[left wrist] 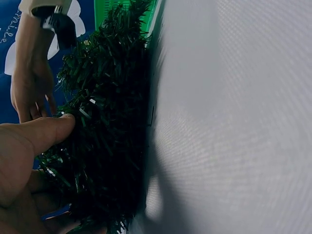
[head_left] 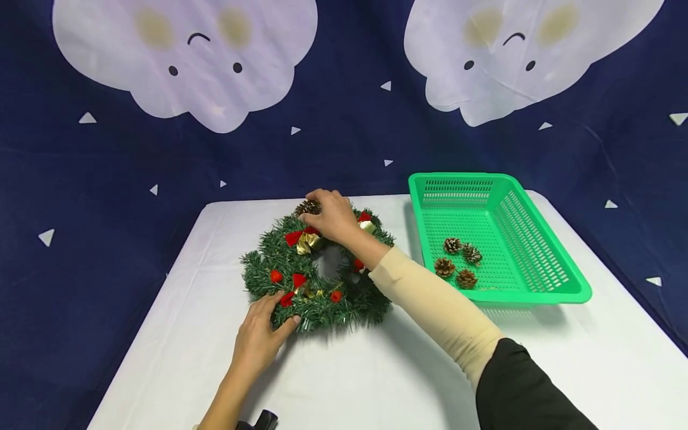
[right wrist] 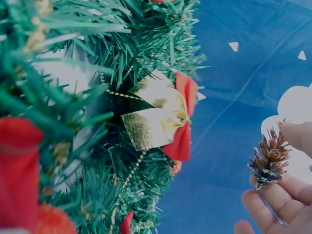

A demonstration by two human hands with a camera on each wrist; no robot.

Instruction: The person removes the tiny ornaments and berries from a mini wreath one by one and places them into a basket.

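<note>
A green tinsel wreath (head_left: 344,313) with red and gold bows and red berries lies on the white table. At its near left side, my left hand (head_left: 260,334) grips the edge, with the thumb (left wrist: 53,131) on the greenery in the left wrist view. My right hand (head_left: 333,218) is over the far part of the wreath and pinches a pine cone (right wrist: 269,158) between thumb and fingers. In the right wrist view the cone is apart from a gold and red bow (right wrist: 158,114) on the wreath.
To the right stands a green plastic basket (head_left: 553,297) with several pine cones (head_left: 444,267) in its near left corner. A dark blue cloth (head_left: 344,155) with white clouds hangs behind the table (head_left: 188,298).
</note>
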